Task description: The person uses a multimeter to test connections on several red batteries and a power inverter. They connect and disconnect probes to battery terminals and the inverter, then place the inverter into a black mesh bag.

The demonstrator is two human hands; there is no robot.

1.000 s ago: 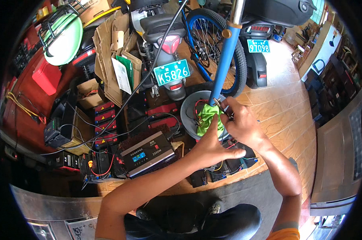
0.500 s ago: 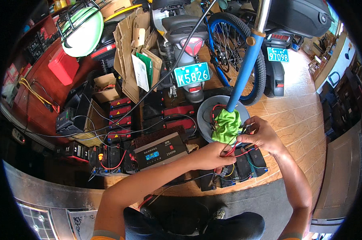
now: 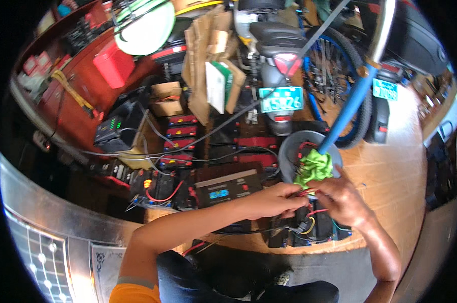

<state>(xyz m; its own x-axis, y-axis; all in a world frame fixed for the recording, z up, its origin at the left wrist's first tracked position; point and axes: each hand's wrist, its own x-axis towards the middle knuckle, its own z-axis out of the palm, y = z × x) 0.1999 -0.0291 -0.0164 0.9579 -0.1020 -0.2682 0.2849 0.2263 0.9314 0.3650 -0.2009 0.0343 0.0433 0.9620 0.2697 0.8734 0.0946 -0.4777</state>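
My left hand (image 3: 276, 199) and my right hand (image 3: 342, 199) meet just below a crumpled green cloth (image 3: 314, 169). The cloth is bunched at the foot of a blue pole (image 3: 350, 107) that stands in a round grey base (image 3: 290, 151). Both hands pinch thin red wires (image 3: 305, 192) that run between them, over a cluster of black batteries (image 3: 299, 230) with red, yellow and black leads. My right thumb lies against the cloth's lower edge.
A black charger with a blue display (image 3: 228, 188) sits left of my hands, with stacked red-labelled batteries (image 3: 182, 132) and tangled cables behind it. A scooter rear with a green plate (image 3: 281, 98), a blue bicycle wheel (image 3: 334, 76), cardboard (image 3: 208, 55) and a red bench (image 3: 82, 101) crowd the back.
My hands have come down from the green cloth to the red wires under it. My head has moved, so the whole scene sits lower and more to the right.
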